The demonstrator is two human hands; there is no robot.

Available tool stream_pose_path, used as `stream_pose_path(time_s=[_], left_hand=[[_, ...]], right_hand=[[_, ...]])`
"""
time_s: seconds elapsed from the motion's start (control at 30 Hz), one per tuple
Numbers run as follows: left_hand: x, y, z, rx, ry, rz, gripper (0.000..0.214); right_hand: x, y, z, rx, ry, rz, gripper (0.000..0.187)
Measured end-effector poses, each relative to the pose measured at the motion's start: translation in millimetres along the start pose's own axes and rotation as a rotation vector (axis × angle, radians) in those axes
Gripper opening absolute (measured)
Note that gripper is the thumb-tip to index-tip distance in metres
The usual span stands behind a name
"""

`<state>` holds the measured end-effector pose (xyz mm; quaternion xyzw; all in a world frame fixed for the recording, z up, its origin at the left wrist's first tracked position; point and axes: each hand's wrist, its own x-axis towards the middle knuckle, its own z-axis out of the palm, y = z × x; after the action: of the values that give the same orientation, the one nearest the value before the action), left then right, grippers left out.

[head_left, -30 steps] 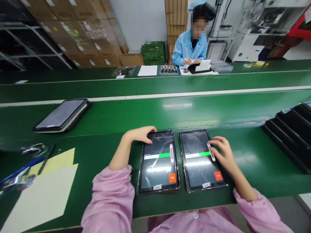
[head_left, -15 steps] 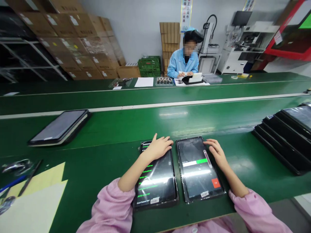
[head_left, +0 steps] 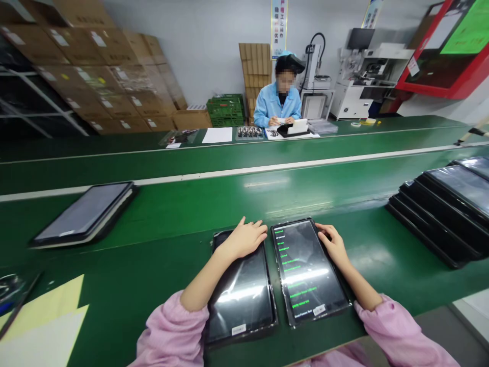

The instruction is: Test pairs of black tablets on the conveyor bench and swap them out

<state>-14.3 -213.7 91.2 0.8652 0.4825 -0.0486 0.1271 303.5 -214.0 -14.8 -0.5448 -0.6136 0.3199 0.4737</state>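
Note:
Two black tablets lie side by side on the green bench in front of me. My left hand (head_left: 246, 239) rests over the upper part of the left tablet (head_left: 244, 288), fingers apart and reaching its top right corner. That tablet's screen is dark, with a white label at the bottom edge. At the upper right edge of the right tablet (head_left: 305, 265) is my right hand (head_left: 331, 242), fingers loosely bent and touching the rim, not wrapped round it. Rows of mostly green text show on the right tablet's lit screen. A film with crinkled edges covers both tablets.
A stack of black tablets (head_left: 439, 214) stands on the right. Another tablet (head_left: 86, 211) lies on a pile at the left. Yellow and white paper sheets (head_left: 49, 321) lie near left. Across the bench (head_left: 183, 204), a co-worker in blue (head_left: 280, 102) handles small items.
The left tablet's screen has gone from a text list to dark. The right tablet's bar and red button have given way to a green text list. My hands stay at the same tablets.

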Motion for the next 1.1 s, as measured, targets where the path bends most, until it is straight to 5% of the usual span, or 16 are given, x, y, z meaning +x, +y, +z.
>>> stream_pose_path(time_s=[1.1], left_hand=[[0.6, 1.0, -12.6, -0.019, -0.15, -0.093, 0.043]], right_hand=[[9.7, 12.5, -1.3, -0.039, -0.063, 0.032, 0.043]])
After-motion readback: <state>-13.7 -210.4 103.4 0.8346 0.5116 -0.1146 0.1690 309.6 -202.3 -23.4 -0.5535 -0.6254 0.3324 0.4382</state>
